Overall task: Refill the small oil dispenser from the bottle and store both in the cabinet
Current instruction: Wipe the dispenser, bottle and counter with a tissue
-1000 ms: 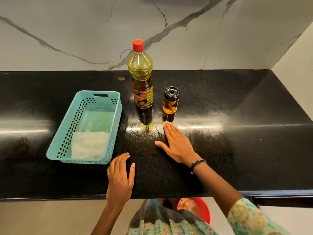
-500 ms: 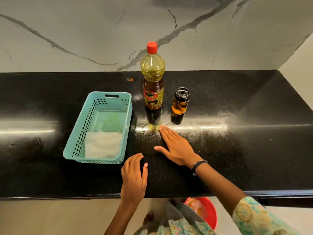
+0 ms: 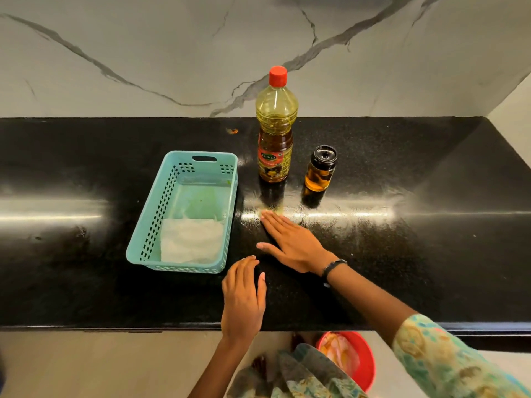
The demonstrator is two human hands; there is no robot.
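Your right hand [image 3: 293, 244] lay flat on the black speckled stone counter [image 3: 431, 254], palm down, fingers straight and together, thumb spread toward the counter's left end; it held nothing. A dark beaded band [image 3: 332, 268] circled that wrist, and a patterned green sleeve [image 3: 448, 360] covered the forearm past the counter's front edge.

Your left hand [image 3: 242, 300] rested near the front edge, just left of and nearer you than the right hand. Its fingers were relaxed, slightly bent, gripping nothing. The two hands were close but apart.

The tall clear plastic oil bottle with a red screw cap [image 3: 275, 124] stood upright toward the counter's back edge, beyond the right hand's fingertips, cap on, dark oil in the lower half, a red label around the body. The small amber glass oil dispenser with a black lid [image 3: 320, 172] stood upright just right of the bottle, apart from it, lid on, golden oil visible low in the glass. Neither was touched by a hand.

A turquoise perforated plastic basket [image 3: 149, 225] sat left of the bottle, its long side running front to back, near the left hand's fingertips. A folded white cloth or paper [image 3: 191, 239] lay in its front half.

A small orange speck [image 3: 232, 131] lay near the back edge. Below the front edge, a red plastic tub [image 3: 365, 357] was partly visible. A grey-veined white marble wall [image 3: 172, 53] rose behind the counter.
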